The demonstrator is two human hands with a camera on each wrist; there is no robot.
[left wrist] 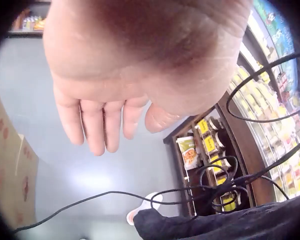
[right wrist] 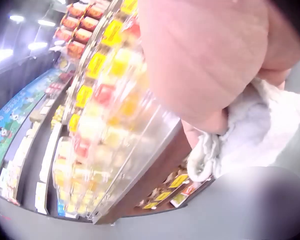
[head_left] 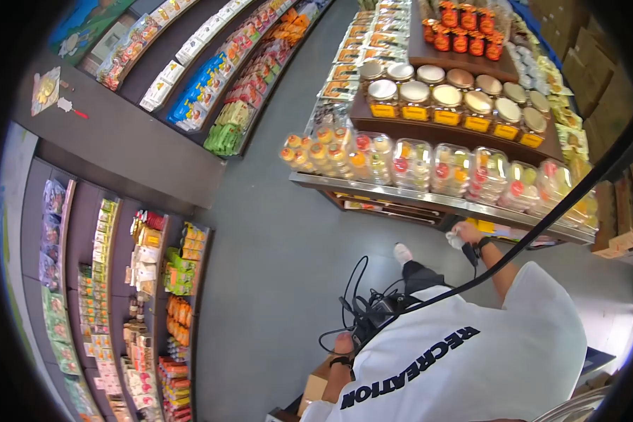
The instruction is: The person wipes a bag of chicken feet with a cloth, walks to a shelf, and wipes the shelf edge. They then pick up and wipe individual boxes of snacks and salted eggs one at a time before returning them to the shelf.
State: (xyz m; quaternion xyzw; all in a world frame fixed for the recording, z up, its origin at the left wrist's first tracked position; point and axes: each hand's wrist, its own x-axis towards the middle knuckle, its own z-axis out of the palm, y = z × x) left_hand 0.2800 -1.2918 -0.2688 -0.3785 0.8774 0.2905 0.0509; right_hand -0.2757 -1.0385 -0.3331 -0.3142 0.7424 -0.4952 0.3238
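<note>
My right hand (head_left: 467,231) hangs beside the metal front edge of the display stand and grips a crumpled white cloth (right wrist: 260,132). In the right wrist view, part of the cloth droops out below the curled fingers. Lower down, at my other side, is my left hand (left wrist: 140,65), which holds nothing. Its fingers point down, nearly straight, over the grey floor. Clear plastic tubs (head_left: 451,169) with colourful contents line the stand's front, nearest to my right hand. Behind them, lidded jars (head_left: 446,104) with yellow labels stand on a raised step.
Black cables (head_left: 355,302) loop at my waist, and one thick cable crosses the right of the head view. Shelves of packets (head_left: 179,309) stand at the left, others (head_left: 239,84) at the upper left. Cardboard boxes (left wrist: 10,170) stand beside my left hand. Grey floor (head_left: 274,232) lies between.
</note>
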